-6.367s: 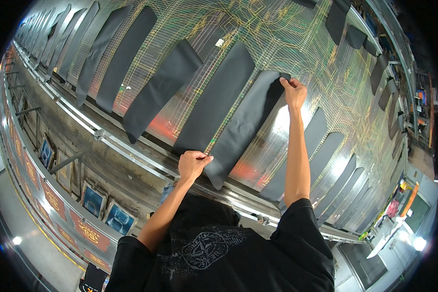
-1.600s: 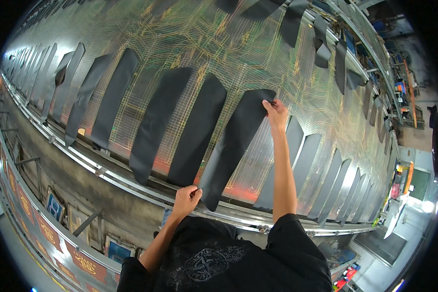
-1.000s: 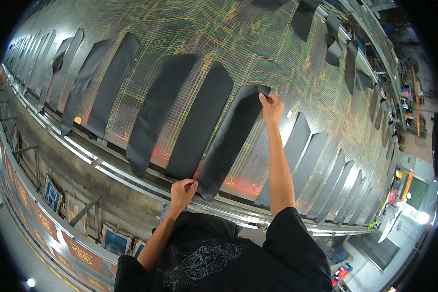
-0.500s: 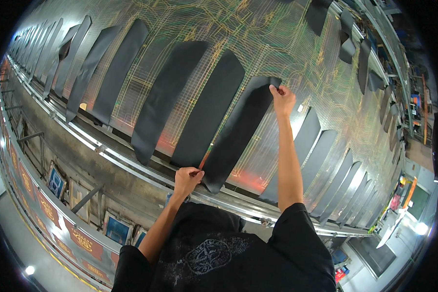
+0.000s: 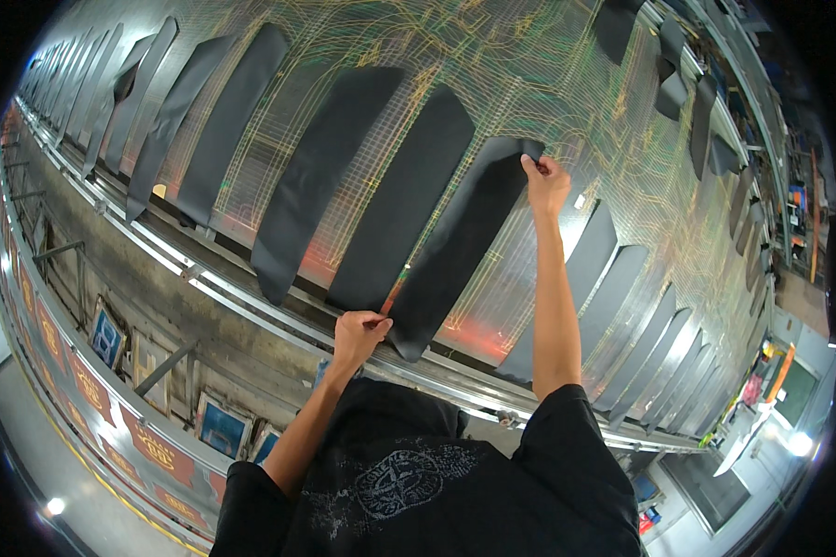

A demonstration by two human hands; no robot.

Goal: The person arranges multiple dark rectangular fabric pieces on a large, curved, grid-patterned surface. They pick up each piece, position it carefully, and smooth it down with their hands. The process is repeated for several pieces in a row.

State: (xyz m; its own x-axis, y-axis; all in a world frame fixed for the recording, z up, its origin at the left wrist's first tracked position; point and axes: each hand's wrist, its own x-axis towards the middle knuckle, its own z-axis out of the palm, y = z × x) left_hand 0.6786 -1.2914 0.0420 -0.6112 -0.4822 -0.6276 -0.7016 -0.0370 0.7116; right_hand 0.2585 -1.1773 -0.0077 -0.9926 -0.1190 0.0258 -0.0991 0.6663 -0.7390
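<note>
A long, dark, smooth cut panel (image 5: 469, 246), like leather or coated fabric, lies slantwise on the metal table in front of me. My right hand (image 5: 546, 184) pinches its far right corner, which curls up slightly at the fingertips. At the near end, my left hand (image 5: 360, 338) is closed, with thumb and finger pressed together at the panel's near left corner. Just left of it lies a second dark panel (image 5: 404, 200), flat and not held. Another panel (image 5: 330, 176) rests beyond that one.
The long metal table (image 5: 520, 56) carries a tangle of yellow and green lines. Similar panels (image 5: 228, 139) run in rows to the left and right (image 5: 613, 283). A metal rail (image 5: 195, 278) edges the near side; framed screens (image 5: 223, 434) lean below it. More dark pieces (image 5: 669, 74) lie along the far edge.
Both hands keep their places at the panel's corners. The whole view has shifted slightly, and the panel's far edge lies a little higher in the picture.
</note>
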